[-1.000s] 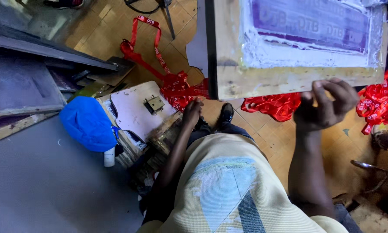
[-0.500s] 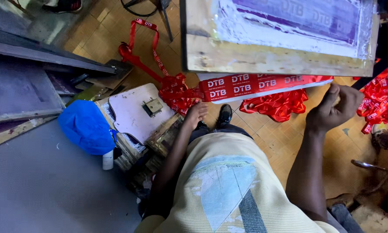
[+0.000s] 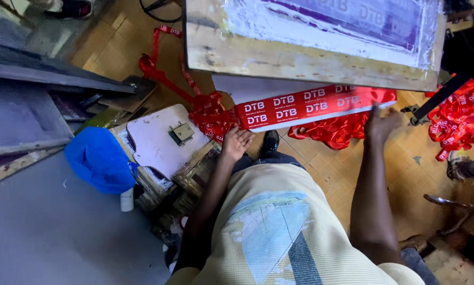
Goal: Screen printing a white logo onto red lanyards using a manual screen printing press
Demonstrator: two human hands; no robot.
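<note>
Between the open hands, left (image 3: pixel 236 143) and right (image 3: pixel 379 122), the printed red ribbon (image 3: pixel 305 105) lies uncovered, frame (image 3: pixel 300 58) raised, ribbon not yet removed

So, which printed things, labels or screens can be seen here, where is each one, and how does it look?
Printing screen: top centre, tilted up; rectangular wooden frame, purple and white mesh.
Printed red ribbons: beneath the screen on a white board, two long strips with white marks; left hand at their near end, right hand beside them.
Loose red ribbons: far right, heaped.
</note>
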